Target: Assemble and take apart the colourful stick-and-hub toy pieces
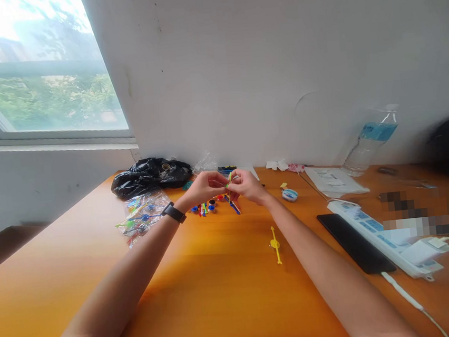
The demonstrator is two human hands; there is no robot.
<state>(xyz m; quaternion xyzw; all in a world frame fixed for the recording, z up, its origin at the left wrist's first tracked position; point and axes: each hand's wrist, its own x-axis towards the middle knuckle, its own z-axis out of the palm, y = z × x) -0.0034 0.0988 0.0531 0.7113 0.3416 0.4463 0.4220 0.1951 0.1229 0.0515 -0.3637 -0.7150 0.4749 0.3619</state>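
Fingertips of my left hand and my right hand meet above the far part of the table. Both hands pinch a small, thin green-and-yellow plastic piece, mostly hidden by the fingers. Beneath and behind them lie several small coloured parts in red, green, white and blue, along with a blue stick-like piece. Closer to me, beside my right forearm, a yellow arrow-shaped spinner rests on the wooden table.
Left of my hands are a clear bag of coloured parts and a black plastic bag. Rightward lie a round container, a phone, a white power strip with cables, and a bottle by the wall.
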